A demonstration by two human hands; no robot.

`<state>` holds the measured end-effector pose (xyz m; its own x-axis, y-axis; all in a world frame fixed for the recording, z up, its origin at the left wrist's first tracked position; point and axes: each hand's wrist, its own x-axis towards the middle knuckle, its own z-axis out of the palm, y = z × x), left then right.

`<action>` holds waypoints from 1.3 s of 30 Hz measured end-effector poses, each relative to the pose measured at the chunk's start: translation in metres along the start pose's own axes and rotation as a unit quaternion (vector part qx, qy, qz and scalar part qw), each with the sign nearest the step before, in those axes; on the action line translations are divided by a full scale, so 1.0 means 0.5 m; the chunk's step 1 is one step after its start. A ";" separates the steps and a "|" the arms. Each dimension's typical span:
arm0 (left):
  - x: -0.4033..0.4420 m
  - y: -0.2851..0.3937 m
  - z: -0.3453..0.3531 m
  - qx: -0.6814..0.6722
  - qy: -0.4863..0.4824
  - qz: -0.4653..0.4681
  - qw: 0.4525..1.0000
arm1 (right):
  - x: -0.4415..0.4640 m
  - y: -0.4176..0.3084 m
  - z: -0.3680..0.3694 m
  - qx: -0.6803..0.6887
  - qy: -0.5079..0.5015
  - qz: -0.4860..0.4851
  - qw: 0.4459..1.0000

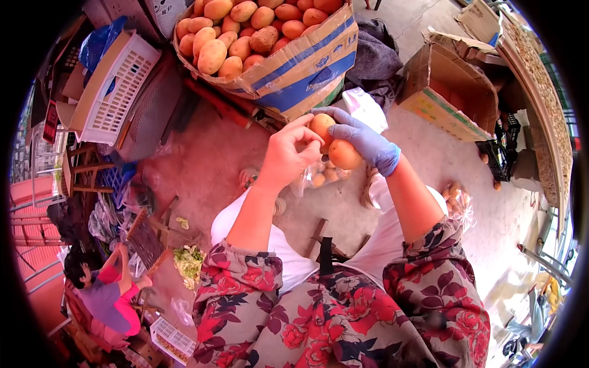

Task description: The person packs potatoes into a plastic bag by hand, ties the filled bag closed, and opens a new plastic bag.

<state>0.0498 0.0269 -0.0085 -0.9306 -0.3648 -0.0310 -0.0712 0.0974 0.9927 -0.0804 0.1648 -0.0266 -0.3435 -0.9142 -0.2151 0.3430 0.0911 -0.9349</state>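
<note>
My right hand (366,136), in a blue glove, is closed around two smooth oval potatoes. The upper potato (322,127) lies under its fingers and thumb, and the lower potato (345,154) rests against the palm side. Bare and curled, my left hand (293,150) is at the left side of the upper potato, its fingertips touching or very near it. Its thumb and a finger are pinched together; what is between them, if anything, is too small to tell. Below both hands, a clear plastic bag of potatoes (320,176) sits on the floor between my feet.
Ahead stands a large cardboard box (307,83) heaped with potatoes. An open carton (451,92) is to the right, above a black crate (506,147). Another bag (457,201) lies by my right leg. A white basket (119,89) stands left; a seated person (110,288) is lower left.
</note>
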 end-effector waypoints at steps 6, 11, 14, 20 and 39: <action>-0.001 -0.011 -0.014 -0.060 -0.031 -0.026 0.997 | 0.003 -0.002 0.001 0.066 -0.015 0.023 0.997; 0.000 -0.018 -0.007 0.000 -0.024 0.003 1.000 | 0.008 0.001 0.006 0.042 -0.014 0.007 0.999; 0.000 -0.015 -0.007 0.077 -0.033 0.041 0.996 | 0.012 0.015 -0.002 0.000 -0.015 -0.002 1.000; 0.001 -0.022 -0.001 0.106 -0.021 0.081 0.991 | 0.011 0.032 -0.010 -0.049 0.001 -0.028 0.998; 0.001 0.003 -0.003 -0.010 0.036 0.103 0.994 | -0.020 -0.047 0.016 0.195 -0.023 0.006 0.980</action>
<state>0.0498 0.0255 -0.0068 -0.8963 -0.4047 0.1814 0.1261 0.1596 0.9791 -0.0782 0.1685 -0.0001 -0.3002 -0.9319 -0.2037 0.6582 -0.0477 -0.7514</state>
